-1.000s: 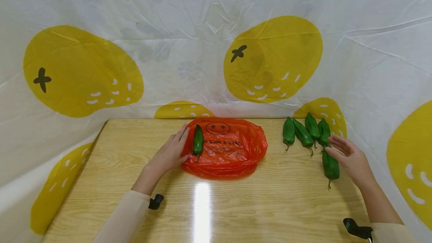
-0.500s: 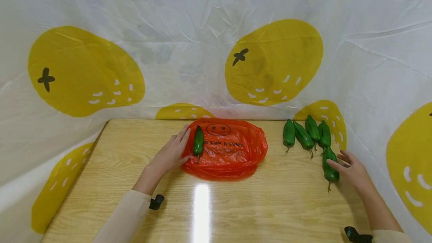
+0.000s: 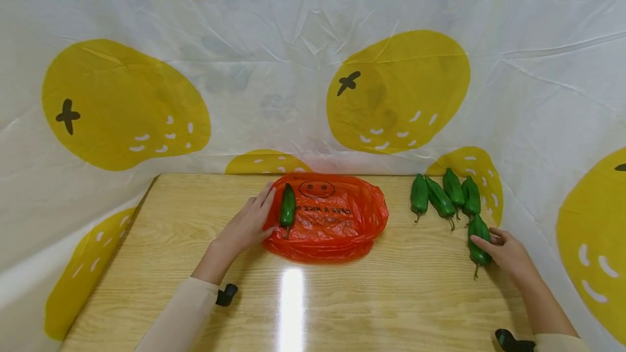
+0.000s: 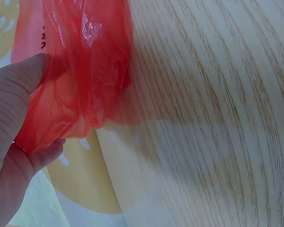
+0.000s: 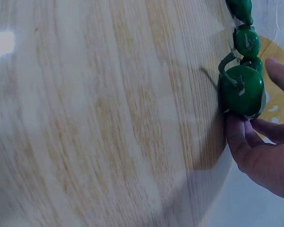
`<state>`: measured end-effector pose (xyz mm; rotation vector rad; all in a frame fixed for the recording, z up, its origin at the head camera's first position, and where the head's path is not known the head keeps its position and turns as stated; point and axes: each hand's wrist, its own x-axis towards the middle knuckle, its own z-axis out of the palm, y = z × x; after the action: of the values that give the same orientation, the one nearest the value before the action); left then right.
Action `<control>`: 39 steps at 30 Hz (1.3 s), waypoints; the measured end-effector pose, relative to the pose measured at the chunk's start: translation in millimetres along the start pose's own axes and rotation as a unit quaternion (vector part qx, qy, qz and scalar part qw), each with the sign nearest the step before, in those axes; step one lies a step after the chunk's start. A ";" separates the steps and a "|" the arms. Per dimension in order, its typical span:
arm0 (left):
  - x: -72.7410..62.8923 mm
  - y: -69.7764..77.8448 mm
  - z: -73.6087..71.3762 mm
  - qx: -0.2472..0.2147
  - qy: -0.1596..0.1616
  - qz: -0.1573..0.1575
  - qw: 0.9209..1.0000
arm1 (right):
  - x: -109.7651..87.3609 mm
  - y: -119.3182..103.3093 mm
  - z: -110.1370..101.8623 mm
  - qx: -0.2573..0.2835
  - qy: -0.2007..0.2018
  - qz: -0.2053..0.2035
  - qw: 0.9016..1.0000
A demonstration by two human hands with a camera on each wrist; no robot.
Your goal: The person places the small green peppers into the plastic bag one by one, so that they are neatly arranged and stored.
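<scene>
On the table lies a crinkled red plastic bag with black print. My left hand is at the bag's left side, its thumb and fingers on either side of the bag's edge. A dark green pepper rests on top of the bag, beside the fingertips. At the right, my right hand has its thumb over a green pepper. In the right wrist view, curled fingers touch the side of that same pepper, its stem facing the camera.
Several more green peppers lie side by side at the back right, close to the held one. A white curtain with yellow fruit prints hangs behind and beside the wooden table.
My right hand has come down and nearer, from the upper end of the front pepper to its side, and its fingers have drawn in around it. My left hand stays at the bag.
</scene>
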<state>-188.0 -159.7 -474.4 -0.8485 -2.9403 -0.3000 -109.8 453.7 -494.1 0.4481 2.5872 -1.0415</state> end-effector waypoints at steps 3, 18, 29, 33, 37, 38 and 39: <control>0.2 0.0 0.0 0.000 0.002 -0.001 1.000 | -0.2 -0.3 1.1 -0.001 0.007 0.004 1.000; 0.6 0.4 0.0 0.002 0.007 0.000 1.000 | 1.4 4.6 1.6 0.002 0.025 0.004 1.000; 0.5 0.1 2.6 0.003 0.001 -0.008 1.000 | -3.1 6.4 -3.2 0.010 0.038 -0.014 0.999; 0.8 -0.3 3.4 0.001 0.000 -0.008 1.000 | -6.2 0.1 -7.0 0.015 0.029 -0.023 0.999; 0.7 -0.3 3.3 0.000 0.005 -0.005 1.000 | -9.2 -6.8 -11.4 0.020 0.022 -0.035 0.999; 0.6 -0.3 3.2 0.001 0.006 -0.003 1.000 | -9.8 -8.7 -12.3 0.019 0.020 -0.039 0.999; 0.7 -0.2 3.1 0.002 0.006 -0.002 1.000 | -10.3 -10.4 -13.1 0.020 0.018 -0.044 0.999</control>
<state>-188.8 -158.9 -477.4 -0.8360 -2.9308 -0.2995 -106.9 454.1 -474.7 0.3698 2.6437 -1.1257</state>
